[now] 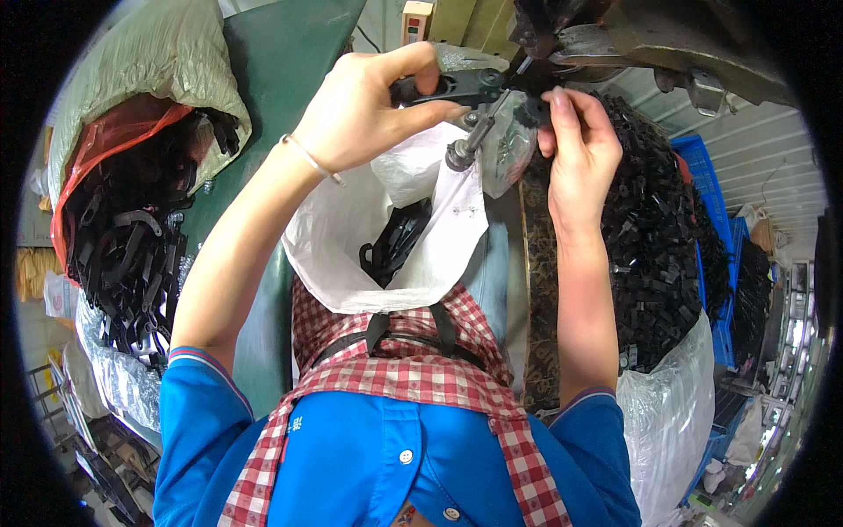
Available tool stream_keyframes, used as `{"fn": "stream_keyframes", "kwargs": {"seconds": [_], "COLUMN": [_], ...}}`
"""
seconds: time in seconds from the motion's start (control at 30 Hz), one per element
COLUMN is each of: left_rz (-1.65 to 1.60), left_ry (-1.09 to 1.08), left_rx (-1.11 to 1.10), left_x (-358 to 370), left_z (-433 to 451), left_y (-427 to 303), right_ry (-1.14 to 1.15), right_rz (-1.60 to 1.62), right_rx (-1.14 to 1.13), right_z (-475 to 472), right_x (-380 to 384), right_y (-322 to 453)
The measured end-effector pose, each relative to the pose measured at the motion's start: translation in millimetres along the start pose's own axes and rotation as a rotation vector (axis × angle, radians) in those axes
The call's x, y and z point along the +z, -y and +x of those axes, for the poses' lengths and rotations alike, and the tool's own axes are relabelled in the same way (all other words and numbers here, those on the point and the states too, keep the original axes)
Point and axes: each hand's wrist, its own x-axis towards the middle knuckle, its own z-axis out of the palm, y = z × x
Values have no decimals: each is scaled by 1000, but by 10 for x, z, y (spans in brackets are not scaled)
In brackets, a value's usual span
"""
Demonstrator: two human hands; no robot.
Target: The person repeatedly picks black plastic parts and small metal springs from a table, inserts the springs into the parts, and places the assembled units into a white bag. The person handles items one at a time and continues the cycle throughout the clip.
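My left hand [359, 105] grips a long black part [461, 87] with a looped end and a round boss, thumb below it and fingers curled through or around the loop. Just under that part's right end stands a dark metal post [471, 141] with a thin pin at its tip. Whether part and pin touch, I cannot tell. Between thumb and fingers, my right hand [583, 148] pinches a small black piece [532, 110], largely dark and partly hidden. Below the hands hangs an open white woven bag [336, 263] with black parts [405, 237] inside.
A dark machine [632, 46] overhangs the upper right. Small black blocks [652, 263] are heaped at right, before a blue crate [708, 191]. On the left, a sack [164, 46] spills black parts [125, 230] beside a green surface [283, 53]. A clear bag [510, 148] hangs behind the post.
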Motion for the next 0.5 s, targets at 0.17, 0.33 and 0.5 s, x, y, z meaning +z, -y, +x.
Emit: {"fn": "stream_keyframes", "kwargs": {"seconds": [0.17, 0.33, 0.5], "left_rz": [-7, -3, 105], "left_ry": [82, 103, 140], "left_rx": [-4, 90, 132], "left_x": [76, 97, 55], "left_z": [190, 199, 228], "left_y": [-20, 142, 44], "right_ry": [10, 98, 90], "right_rz": [-199, -194, -187], "right_rx": [-163, -67, -99], "right_z": [224, 238, 140], "right_x": [91, 103, 70], "right_y": [-139, -262, -346]}}
